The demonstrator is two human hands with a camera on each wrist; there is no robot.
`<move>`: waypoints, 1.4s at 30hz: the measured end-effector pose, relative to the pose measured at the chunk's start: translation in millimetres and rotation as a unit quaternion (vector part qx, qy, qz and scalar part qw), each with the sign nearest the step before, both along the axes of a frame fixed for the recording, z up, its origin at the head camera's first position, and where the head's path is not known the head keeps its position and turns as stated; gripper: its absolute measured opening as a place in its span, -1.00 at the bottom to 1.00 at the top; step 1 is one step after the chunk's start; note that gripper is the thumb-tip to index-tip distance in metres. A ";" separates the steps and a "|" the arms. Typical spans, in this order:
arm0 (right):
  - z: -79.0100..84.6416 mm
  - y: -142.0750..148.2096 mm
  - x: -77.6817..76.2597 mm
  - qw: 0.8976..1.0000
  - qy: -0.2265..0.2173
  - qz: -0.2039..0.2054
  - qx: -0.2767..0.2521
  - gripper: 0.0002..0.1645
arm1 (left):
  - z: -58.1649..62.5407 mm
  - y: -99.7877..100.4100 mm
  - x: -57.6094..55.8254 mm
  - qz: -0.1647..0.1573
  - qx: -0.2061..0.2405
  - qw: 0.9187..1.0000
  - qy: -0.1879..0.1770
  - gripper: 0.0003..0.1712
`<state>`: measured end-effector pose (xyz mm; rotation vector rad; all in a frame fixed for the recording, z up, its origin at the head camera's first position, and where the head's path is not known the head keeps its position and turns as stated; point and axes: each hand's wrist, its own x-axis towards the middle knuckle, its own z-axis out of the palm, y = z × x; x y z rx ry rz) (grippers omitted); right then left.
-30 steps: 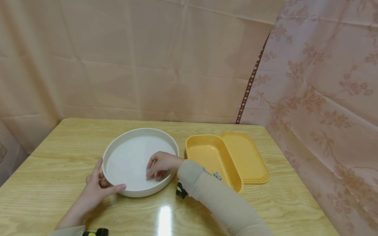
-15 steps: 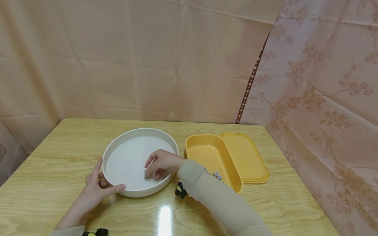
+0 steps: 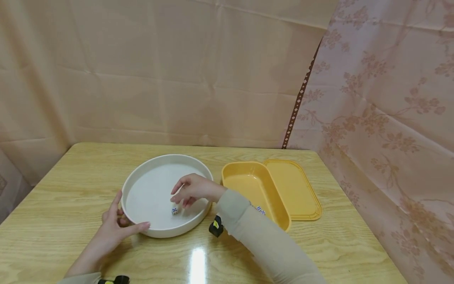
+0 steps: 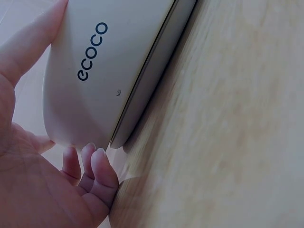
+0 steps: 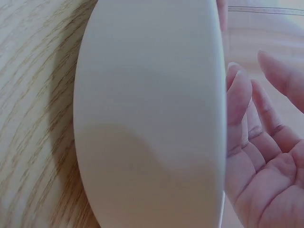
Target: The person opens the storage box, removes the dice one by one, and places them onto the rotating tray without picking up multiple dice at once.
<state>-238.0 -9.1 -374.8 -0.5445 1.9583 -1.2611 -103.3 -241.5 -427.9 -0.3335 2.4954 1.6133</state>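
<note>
A white round tray (image 3: 152, 197) with a raised wall stands at the left of the table. My left hand (image 3: 115, 223) steadies its near left side, thumb at the rim and fingers against the outer wall; the left wrist view shows the curled fingertips (image 4: 102, 166) at the wall, by the printed word "ecoco". Inside the tray, a white die (image 3: 174, 211) with blue pips rests on the floor. My right hand (image 3: 193, 188) hovers just above that die, with fingers loosely bent and parted. In the right wrist view the tray's wall (image 5: 152, 114) hides part of this hand.
Right of the tray stands a yellow box (image 3: 244, 179) with several dice (image 3: 260, 210) inside, partly hidden by my right sleeve. A yellow lid (image 3: 294, 193) lies beside it. Cloth curtains (image 3: 177, 79) hang behind and to the right of the wooden table (image 3: 170, 260).
My right hand has let go of the die and risen a little above it; the die now sits on the tray floor. The left hand has stayed at the tray's side.
</note>
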 end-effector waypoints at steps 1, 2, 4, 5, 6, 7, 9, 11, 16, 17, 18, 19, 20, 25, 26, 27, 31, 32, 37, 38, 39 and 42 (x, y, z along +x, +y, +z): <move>0.9 0.5 0.3 1.000 0.001 0.001 -0.002 -0.82 | 0.1 0.0 -0.2 0.000 -0.001 1.000 -0.002 0.54; 2.5 1.2 0.9 1.000 0.002 0.001 -0.001 -0.82 | 0.3 0.0 -0.4 0.000 0.000 1.000 -0.005 0.54; 6.1 2.9 2.0 1.000 0.005 0.003 -0.002 -0.80 | 0.6 -0.1 -0.7 0.000 -0.003 1.000 -0.009 0.54; 8.2 3.8 2.4 1.000 0.007 0.004 -0.002 -0.78 | 0.8 0.1 -0.9 0.000 0.000 1.000 -0.008 0.54; 10.3 4.7 2.6 1.000 0.007 0.005 -0.002 -0.77 | 0.9 0.2 -0.9 0.001 0.000 1.000 -0.008 0.54; 12.5 5.6 2.7 1.000 0.008 0.005 -0.004 -0.76 | 1.1 0.2 -1.0 0.001 -0.001 1.000 -0.007 0.54; 17.0 7.4 2.9 1.000 0.009 0.004 -0.008 -0.75 | 1.4 0.1 -1.1 0.001 0.000 1.000 -0.006 0.54; 21.3 9.3 3.0 1.000 0.011 0.005 -0.010 -0.75 | 1.5 0.0 -1.4 0.003 0.005 1.000 -0.007 0.54; 31.1 16.3 3.8 1.000 0.026 0.011 -0.006 -0.67 | 1.6 -0.7 -2.1 0.006 0.006 1.000 -0.014 0.53; 32.8 18.1 4.0 0.999 0.030 0.011 -0.003 -0.64 | 1.6 -0.8 -2.2 0.006 0.005 1.000 -0.013 0.53; 34.4 19.9 4.3 0.999 0.033 0.011 -0.001 -0.62 | 1.6 -1.0 -2.3 0.005 0.004 1.000 -0.014 0.53; 36.3 21.8 4.7 0.999 0.037 0.012 0.002 -0.61 | 1.7 -1.1 -2.3 0.005 0.003 1.000 -0.014 0.53; 37.9 23.7 5.2 0.999 0.040 0.012 0.005 -0.61 | 1.6 -1.2 -2.3 0.005 0.002 1.000 -0.014 0.53; 45.5 33.2 7.2 0.999 0.039 0.017 0.010 -0.62 | 1.7 -1.7 -1.7 0.002 0.000 1.000 -0.012 0.52; 46.8 35.2 7.5 0.999 0.040 0.018 0.013 -0.62 | 1.7 -1.8 -1.7 0.002 -0.001 1.000 -0.013 0.53; 47.9 37.4 7.6 0.999 0.040 0.019 0.015 -0.63 | 1.8 -1.9 -1.7 0.002 0.000 1.000 -0.015 0.53; 51.6 47.5 8.1 0.998 0.045 0.023 0.023 -0.65 | 1.8 -1.7 -2.0 0.002 0.001 1.000 -0.019 0.53; 51.6 50.5 7.7 0.998 0.045 0.024 0.022 -0.64 | 1.7 -1.6 -2.0 0.002 0.000 1.000 -0.019 0.53; 50.7 66.0 6.3 0.998 0.052 0.026 0.016 -0.63 | 1.2 -1.5 -1.9 -0.006 -0.013 1.000 -0.013 0.54; 50.2 69.2 6.1 0.998 0.051 0.026 0.015 -0.64 | 1.0 -1.6 -1.9 -0.007 -0.015 1.000 -0.012 0.54; 50.7 72.2 6.5 0.998 0.052 0.024 0.016 -0.66 | 0.9 -1.7 -1.9 -0.008 -0.016 1.000 -0.012 0.54; 50.8 80.6 7.0 0.998 0.052 0.017 0.019 -0.71 | 0.5 -2.1 -2.0 -0.009 -0.022 1.000 -0.014 0.54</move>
